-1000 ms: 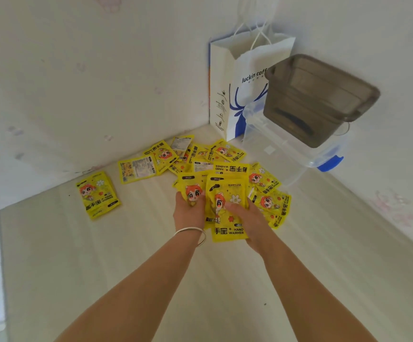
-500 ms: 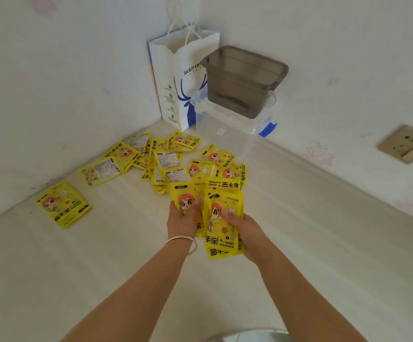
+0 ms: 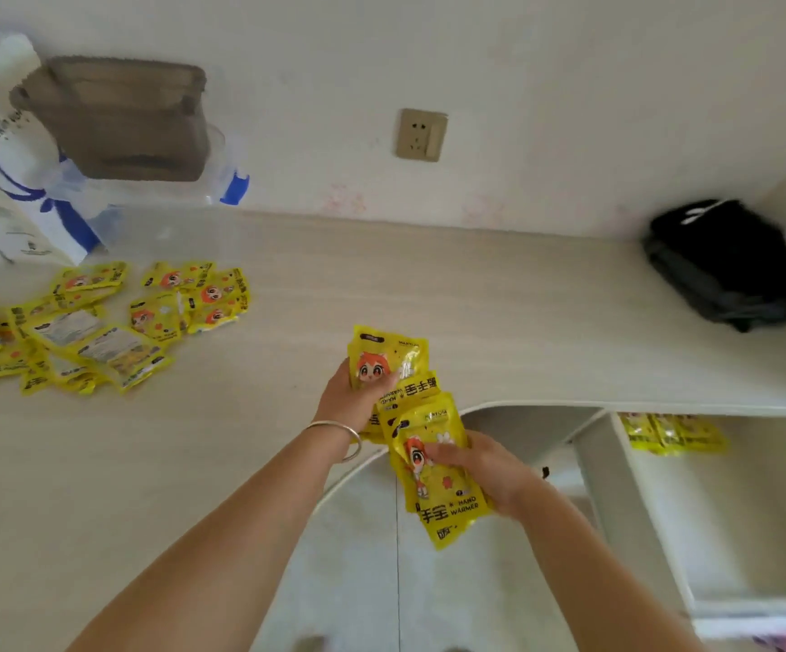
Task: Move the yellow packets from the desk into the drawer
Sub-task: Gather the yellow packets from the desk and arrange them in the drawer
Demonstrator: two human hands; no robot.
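Observation:
Both hands carry yellow packets over the desk's front edge. My left hand (image 3: 351, 402) grips a packet with a cartoon face (image 3: 388, 352) and others under it. My right hand (image 3: 485, 468) holds a stack of yellow packets (image 3: 438, 491) below and to the right. A pile of several yellow packets (image 3: 99, 327) lies on the desk (image 3: 381, 284) at the left. The open white drawer (image 3: 734, 510) sits at the lower right, with a few yellow packets (image 3: 673, 432) at its back.
A white paper bag (image 3: 0, 148) and a clear tub with a brown bin (image 3: 118, 120) on it stand at the back left. A black bag (image 3: 734, 265) lies at the desk's right end. A wall socket (image 3: 421, 134) is above the desk.
Both hands lifted their packets off the pile and carried them right, toward the desk's front edge. The view swung right, so the drawer and black bag now show.

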